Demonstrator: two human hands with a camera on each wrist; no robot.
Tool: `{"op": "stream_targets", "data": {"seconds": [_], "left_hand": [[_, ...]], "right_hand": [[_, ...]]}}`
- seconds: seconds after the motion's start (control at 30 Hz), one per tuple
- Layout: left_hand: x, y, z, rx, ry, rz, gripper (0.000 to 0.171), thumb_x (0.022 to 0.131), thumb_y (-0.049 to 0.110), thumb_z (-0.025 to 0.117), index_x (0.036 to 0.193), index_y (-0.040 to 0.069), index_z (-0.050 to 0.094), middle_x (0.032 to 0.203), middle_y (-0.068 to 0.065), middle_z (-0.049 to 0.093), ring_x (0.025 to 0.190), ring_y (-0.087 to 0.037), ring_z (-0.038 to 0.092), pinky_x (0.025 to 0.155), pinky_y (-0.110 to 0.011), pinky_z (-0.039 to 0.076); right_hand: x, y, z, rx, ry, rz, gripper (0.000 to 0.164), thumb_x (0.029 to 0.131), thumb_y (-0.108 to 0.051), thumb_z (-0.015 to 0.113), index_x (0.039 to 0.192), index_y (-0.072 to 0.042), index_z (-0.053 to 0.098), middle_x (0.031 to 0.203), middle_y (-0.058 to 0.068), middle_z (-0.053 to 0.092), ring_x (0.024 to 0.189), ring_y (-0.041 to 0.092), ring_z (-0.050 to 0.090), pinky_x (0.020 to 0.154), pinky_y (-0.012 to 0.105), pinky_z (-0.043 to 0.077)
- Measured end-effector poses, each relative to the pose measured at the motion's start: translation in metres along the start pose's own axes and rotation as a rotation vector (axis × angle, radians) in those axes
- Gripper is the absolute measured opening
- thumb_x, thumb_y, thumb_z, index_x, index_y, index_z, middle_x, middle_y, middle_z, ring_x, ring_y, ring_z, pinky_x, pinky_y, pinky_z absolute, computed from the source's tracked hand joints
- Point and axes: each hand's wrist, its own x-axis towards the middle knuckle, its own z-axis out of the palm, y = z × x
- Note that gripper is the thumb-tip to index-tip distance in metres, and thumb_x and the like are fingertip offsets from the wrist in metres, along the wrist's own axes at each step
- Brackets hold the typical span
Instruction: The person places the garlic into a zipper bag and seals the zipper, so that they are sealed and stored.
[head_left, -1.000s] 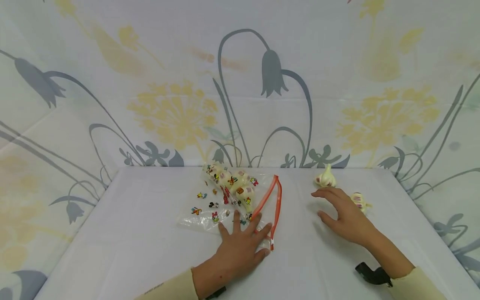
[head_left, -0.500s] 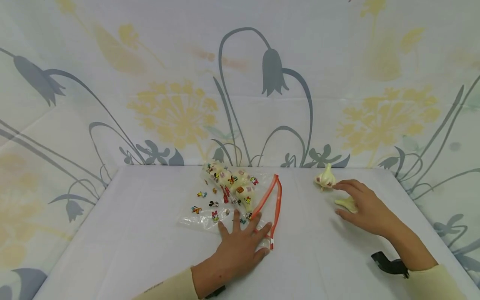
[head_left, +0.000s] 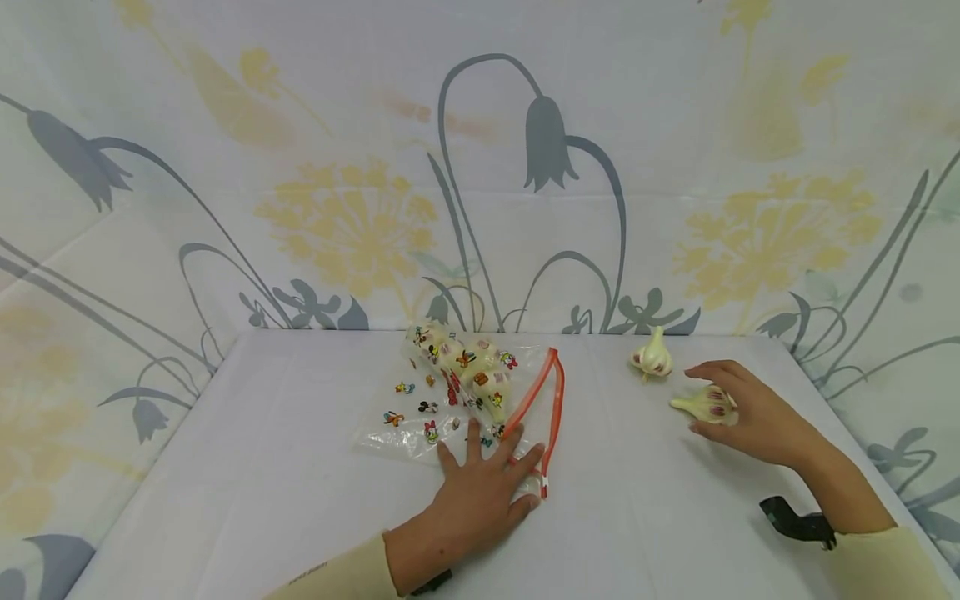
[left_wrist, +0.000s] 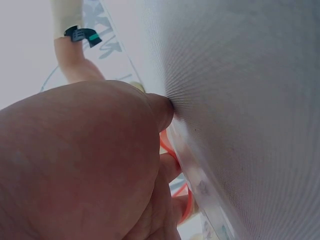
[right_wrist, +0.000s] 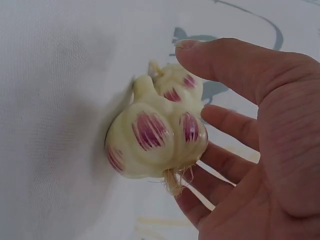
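With spread fingers, my left hand [head_left: 480, 492] presses on the lower right part of a clear zip bag [head_left: 408, 437], printed with small cartoon figures and edged by a red-orange zip strip. Several garlic bulbs show through the bag's plastic. My right hand [head_left: 757, 421] is beside a garlic bulb [head_left: 705, 404] lying on the table, thumb and fingers parted around its root end. In the right wrist view that garlic bulb [right_wrist: 145, 135] shows purple streaks and a tuft of roots; whether fingers touch it I cannot tell. A second garlic bulb [head_left: 652, 357] stands farther back.
A white cloth covers the table [head_left: 285, 467]. Behind it hangs a curtain [head_left: 480, 208] printed with grey and yellow flowers. A black wrist mount [head_left: 798, 521] sticks out from my right wrist.
My right hand has moved to the right, away from the upright garlic bulb to the other one, which has turned so its stem points left. My left hand has stayed on the bag.
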Motion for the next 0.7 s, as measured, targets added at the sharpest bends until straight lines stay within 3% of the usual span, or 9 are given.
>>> {"op": "stream_targets", "data": {"seconds": [0.23, 0.4, 0.47, 0.7], "left_hand": [[0.000, 0.000, 0.001, 0.007, 0.005, 0.000, 0.064, 0.105, 0.060, 0.054, 0.164, 0.039, 0.040, 0.173, 0.000, 0.033, 0.151, -0.062, 0.026, 0.098, -0.089, 0.033], [0.000, 0.000, 0.001, 0.012, 0.004, -0.001, 0.064, 0.105, 0.060, 0.054, 0.164, 0.039, 0.039, 0.173, 0.000, 0.032, 0.152, -0.062, 0.025, 0.098, -0.089, 0.032], [0.000, 0.000, 0.001, 0.015, 0.004, -0.001, 0.064, 0.105, 0.060, 0.053, 0.164, 0.039, 0.039, 0.173, 0.000, 0.032, 0.152, -0.062, 0.025, 0.099, -0.089, 0.032], [0.001, 0.000, 0.002, 0.007, 0.001, -0.003, 0.065, 0.105, 0.060, 0.054, 0.164, 0.040, 0.039, 0.173, 0.001, 0.032, 0.152, -0.062, 0.025, 0.099, -0.089, 0.032]], "right_hand": [[-0.004, 0.010, -0.001, -0.004, -0.036, 0.038, 0.076, 0.080, -0.023, 0.095, 0.144, -0.008, 0.058, 0.142, 0.015, 0.053, 0.120, 0.035, 0.058, 0.088, 0.020, 0.044], [-0.005, 0.013, 0.000, -0.028, -0.040, 0.040, 0.076, 0.082, -0.024, 0.094, 0.146, -0.008, 0.058, 0.140, 0.014, 0.055, 0.114, 0.013, 0.054, 0.087, 0.023, 0.046], [-0.005, 0.013, 0.000, -0.033, -0.046, 0.049, 0.075, 0.083, -0.023, 0.093, 0.146, -0.007, 0.058, 0.137, 0.014, 0.057, 0.110, 0.011, 0.052, 0.086, 0.023, 0.046], [-0.004, 0.012, 0.000, 0.000, -0.114, 0.152, 0.071, 0.086, -0.019, 0.090, 0.146, -0.002, 0.057, 0.133, 0.022, 0.058, 0.108, 0.034, 0.062, 0.086, 0.042, 0.054]]}}
